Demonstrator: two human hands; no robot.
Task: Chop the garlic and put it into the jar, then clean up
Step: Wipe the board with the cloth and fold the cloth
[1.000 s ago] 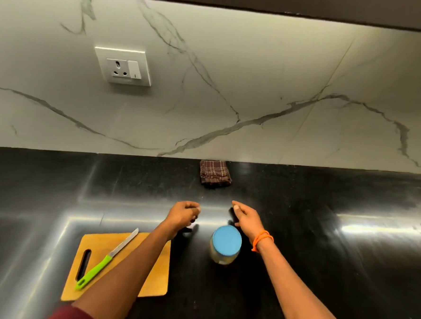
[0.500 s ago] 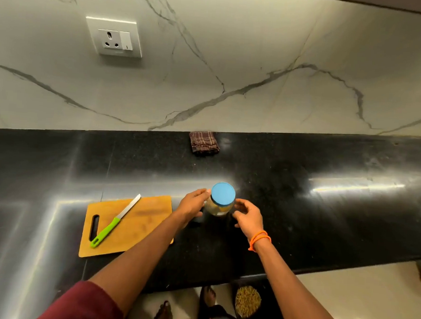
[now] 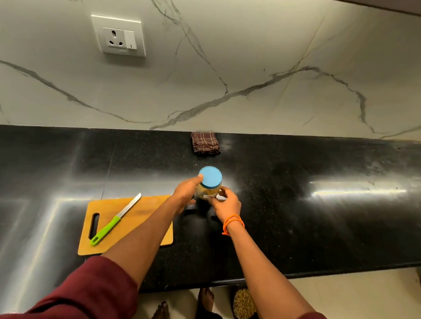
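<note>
Two hands hold the jar (image 3: 208,187) near the middle of the black bench (image 3: 299,214): the left hand (image 3: 186,193) curls round its side, a fingertip touching the blue lid (image 3: 211,176), and the right hand (image 3: 226,204) grips its lower part. Toward the bench's front left lies the chopping board (image 3: 136,226), the green-handled knife (image 3: 114,221) resting on it. A folded cloth (image 3: 205,143) sits at the back edge.

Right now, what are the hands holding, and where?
Both hold the jar: the left hand at its side by the blue lid, the right hand around its lower side.
</note>
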